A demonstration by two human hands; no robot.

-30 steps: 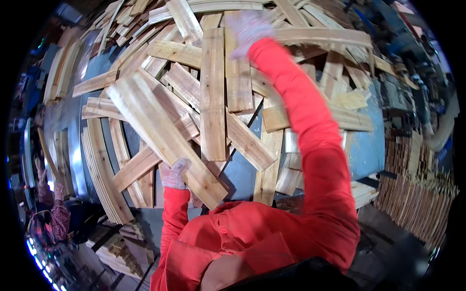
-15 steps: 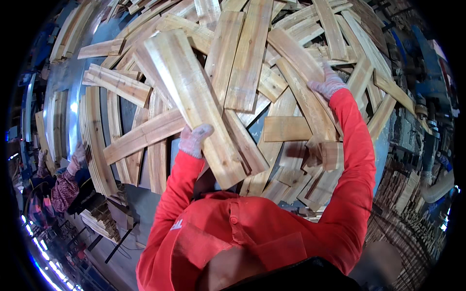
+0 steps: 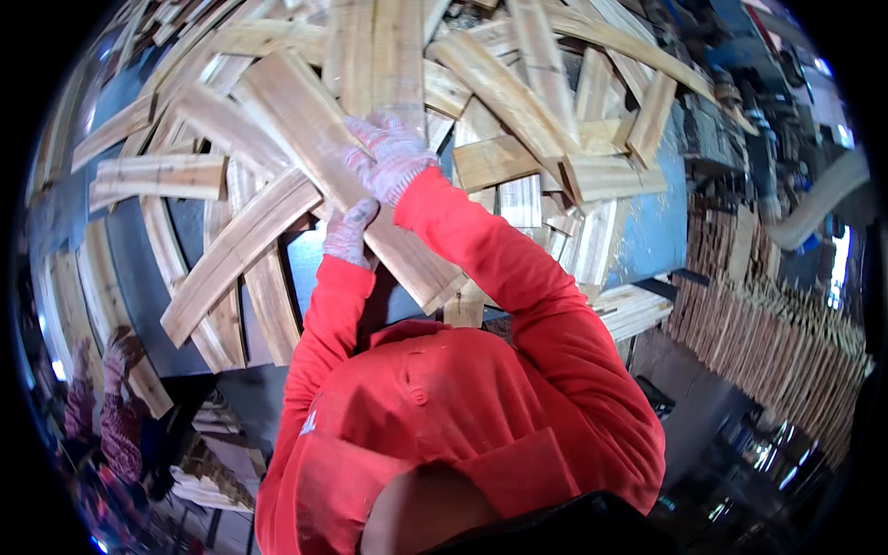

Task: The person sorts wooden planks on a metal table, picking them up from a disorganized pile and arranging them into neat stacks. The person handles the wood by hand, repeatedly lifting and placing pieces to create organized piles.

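A long, pale wooden board [image 3: 310,116] slants across the pile in front of me, its near end close to my body. My left hand [image 3: 348,233], in a knit glove, grips the board's left edge; the thumb lies on top and the fingers underneath are mostly hidden. Slightly farther off, my gloved right hand [image 3: 390,159] rests at the board's right edge, fingers stretched out and spread, somewhat blurred. Just left of my left hand, a reddish-brown board [image 3: 242,254] lies crosswise. Two wide boards [image 3: 375,60] lie side by side beyond my hands.
Many loose boards overlap on a blue-grey table [image 3: 659,217]. At the lower left, another person's gloved hand [image 3: 118,359] is by a board [image 3: 111,287]. Tall stacks of thin wooden strips [image 3: 758,324] stand at the right, near a pale hose [image 3: 823,199].
My right hand has left a board at the right and come across beside my left hand. The held board sits lower over the pile. My view has shifted, moving the whole scene.
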